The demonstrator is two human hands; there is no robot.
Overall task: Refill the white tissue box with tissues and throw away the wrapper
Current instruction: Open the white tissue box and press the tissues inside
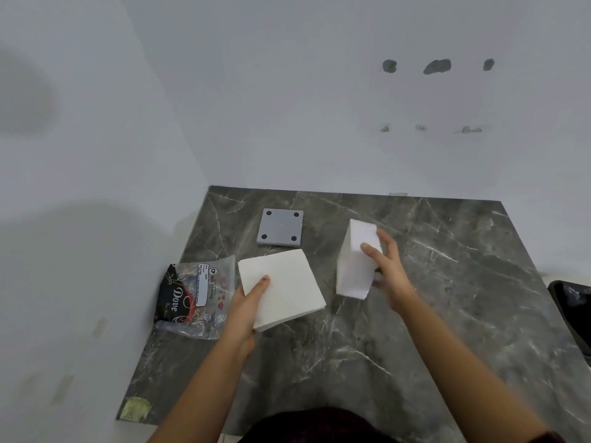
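Observation:
My left hand (248, 310) grips a square white stack of tissues (284, 284) by its near left corner, thumb on top, just above the dark marble table (447, 298). My right hand (388, 270) holds the white tissue box (356, 260) tipped up on its end, fingers wrapped around its right side. The box stands to the right of the stack, a small gap between them. The emptied plastic wrapper (195, 297), clear with a dark red printed panel, lies crumpled at the table's left edge by the wall.
A grey square plate with four dark round feet (280, 231), possibly the box's base, lies flat behind the tissue stack. White walls close off the left and back. A black object (572, 311) sits beyond the table's right edge.

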